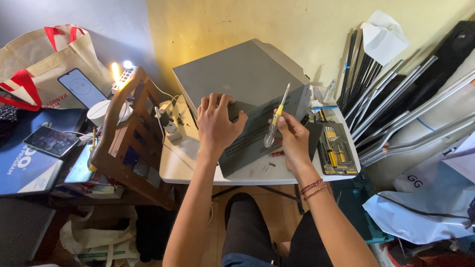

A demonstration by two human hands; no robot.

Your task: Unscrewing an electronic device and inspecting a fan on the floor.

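The left hand (216,123) rests on top of the metal case (247,94), near its front edge. The case lies on the table (180,163), its vented side (257,131) between the two hands. The right hand (293,141) is just right of that side and holds a screwdriver (278,116) upright against it. A screw (276,154) lies on the table just left of the right hand. Right of that hand, a tool kit (336,151) lies on the table's edge. Behind and right of it, metal tubes (396,113) lean on the wall. Left of the left hand, beside the case, sits a power strip (168,118); further left stands a wooden chair (131,133), with a bag (49,64) behind.
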